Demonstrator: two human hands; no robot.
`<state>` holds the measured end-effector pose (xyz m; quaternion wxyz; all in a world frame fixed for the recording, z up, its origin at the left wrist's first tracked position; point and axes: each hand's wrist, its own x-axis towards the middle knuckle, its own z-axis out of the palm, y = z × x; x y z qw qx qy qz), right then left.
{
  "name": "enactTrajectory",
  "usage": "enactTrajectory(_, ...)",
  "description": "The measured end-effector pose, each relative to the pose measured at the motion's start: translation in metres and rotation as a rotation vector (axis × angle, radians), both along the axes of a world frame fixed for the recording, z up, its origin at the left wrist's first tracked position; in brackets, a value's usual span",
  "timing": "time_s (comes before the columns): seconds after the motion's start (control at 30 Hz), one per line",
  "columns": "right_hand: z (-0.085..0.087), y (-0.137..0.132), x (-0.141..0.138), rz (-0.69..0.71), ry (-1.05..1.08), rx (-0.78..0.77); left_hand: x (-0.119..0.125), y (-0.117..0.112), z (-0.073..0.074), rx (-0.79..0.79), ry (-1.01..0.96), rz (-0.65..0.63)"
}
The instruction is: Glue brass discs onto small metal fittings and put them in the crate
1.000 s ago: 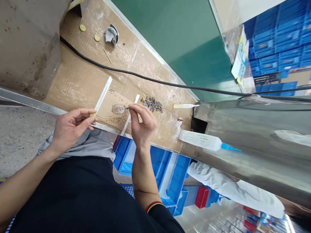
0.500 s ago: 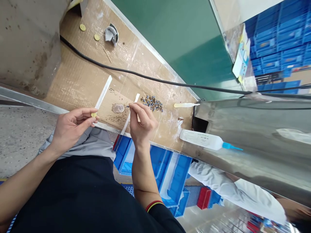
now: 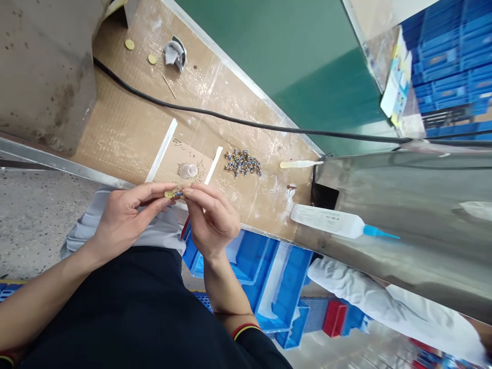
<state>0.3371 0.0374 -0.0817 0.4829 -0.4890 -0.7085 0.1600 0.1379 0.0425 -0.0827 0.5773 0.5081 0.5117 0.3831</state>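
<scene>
Basically the little brass disc (image 3: 169,194) is pinched in the fingers of the left hand (image 3: 123,220), while the right hand (image 3: 211,220) has its fingers clenched on a blue-tipped stud (image 3: 179,193) right up against it. From the disc, a clear round dish (image 3: 188,170) sits just beyond, a stud pile (image 3: 243,163) further right, and a squeeze bottle (image 3: 326,220) well off right.

A speckled concrete floor (image 3: 34,225) lies beside the cardboard-topped bench (image 3: 115,128), with a green panel (image 3: 307,66) and stacked blue plastic crates (image 3: 449,56) beyond.
</scene>
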Motion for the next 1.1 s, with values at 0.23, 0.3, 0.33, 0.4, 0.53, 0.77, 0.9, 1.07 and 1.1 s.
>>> enactTrajectory(0.23,-0.001,0.001,0.001,0.019,-0.03,-0.013,0.0,0.0,0.004,0.053,0.04,-0.037)
enactTrajectory(0.3,-0.001,0.0,0.001,0.016,-0.038,-0.022,0.0,0.0,0.003,0.057,0.039,-0.048)
enactTrajectory(0.33,-0.001,0.0,0.001,0.018,-0.035,-0.023,0.0,-0.001,0.003,0.058,0.038,-0.051)
enactTrajectory(0.4,-0.001,-0.001,0.001,0.029,-0.024,-0.016,-0.001,-0.001,0.003,0.061,0.044,-0.049)
enactTrajectory(0.53,-0.001,-0.001,0.0,0.039,-0.033,-0.009,-0.001,-0.002,0.002,0.051,0.058,-0.036)
enactTrajectory(0.77,0.0,-0.001,0.001,0.047,-0.063,0.014,-0.002,-0.007,-0.002,0.145,0.11,-0.038)
enactTrajectory(0.9,0.001,-0.003,0.001,0.067,-0.099,0.05,-0.001,-0.01,-0.002,0.271,0.188,-0.049)
enactTrajectory(1.07,0.0,-0.008,0.004,0.09,-0.154,0.092,0.0,-0.011,0.004,0.478,0.339,-0.044)
enactTrajectory(1.1,0.0,-0.008,0.004,0.093,-0.169,0.1,0.001,-0.012,0.006,0.503,0.369,-0.047)
